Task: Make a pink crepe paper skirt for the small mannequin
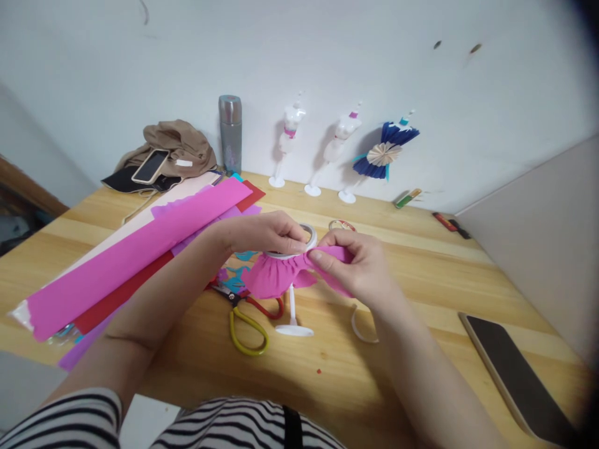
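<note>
Pink crepe paper (274, 274) hangs in gathered folds like a small skirt, just above a white stand (294, 329) with a round base. My left hand (279, 234) pinches the gathered top edge from the left. From the right, my right hand (350, 259) grips the loose end of the same paper between thumb and fingers. Between the hands shows a white ring-shaped roll (309, 236), apparently tape, partly hidden by my left fingers. Below my left forearm lie scissors (249, 330) with one yellow and one red handle, beside blue and purple paper scraps (236, 280).
Stacked crepe paper sheets (140, 255) cover the left side. Behind stand a flask (231, 134), two white mini mannequins (292, 134) and one in a blue paper dress (386, 153). A phone (515, 374) lies at right, a curved white strip (360, 327) nearer my right wrist.
</note>
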`<state>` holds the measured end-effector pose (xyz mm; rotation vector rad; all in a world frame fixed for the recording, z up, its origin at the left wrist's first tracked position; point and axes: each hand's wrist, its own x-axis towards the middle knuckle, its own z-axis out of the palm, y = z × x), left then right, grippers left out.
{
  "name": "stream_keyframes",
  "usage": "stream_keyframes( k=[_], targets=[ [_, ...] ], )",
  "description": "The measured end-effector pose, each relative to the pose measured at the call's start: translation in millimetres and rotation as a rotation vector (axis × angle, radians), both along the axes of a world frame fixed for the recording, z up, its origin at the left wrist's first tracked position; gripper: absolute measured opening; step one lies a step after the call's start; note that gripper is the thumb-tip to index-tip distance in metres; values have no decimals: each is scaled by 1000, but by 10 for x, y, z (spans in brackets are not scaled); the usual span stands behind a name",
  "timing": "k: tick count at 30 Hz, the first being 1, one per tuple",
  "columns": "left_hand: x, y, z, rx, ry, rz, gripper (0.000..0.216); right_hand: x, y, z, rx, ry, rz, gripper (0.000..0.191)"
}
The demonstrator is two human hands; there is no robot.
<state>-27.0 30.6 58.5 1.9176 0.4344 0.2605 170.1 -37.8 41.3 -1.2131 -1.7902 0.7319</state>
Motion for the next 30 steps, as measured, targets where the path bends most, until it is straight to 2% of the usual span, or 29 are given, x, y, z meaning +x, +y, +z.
stream_keyframes(
  k=[3,12,14,18,20,23,24,26,30],
  targets=[
    [-3,21,-30,-73,-27,11,39,73,11,64,-45,32,58,22],
    [-29,80,-74,-254,-38,19,48,265,70,86,-192,91,62,21],
    [-48,93,-88,-307,-73,52,50,336,126,68,-137,165,-22,21],
    [-81,134,-128,-418,-209,224,50,504,244,16,59,285,-267,27],
    [-81,150,-146,-438,-269,289,50,515,256,-2,20,261,-187,39],
    [-59,148,-160,-418,-327,310,49,348,197,-26,-122,122,79,43],
    [-50,140,-161,-412,-330,302,49,260,169,-38,-122,87,95,37],
    [-41,124,-157,-405,-317,283,50,91,119,-69,-107,119,13,31],
    [-74,121,-124,-356,-293,304,50,-17,80,-114,-194,248,45,38]
  ],
)
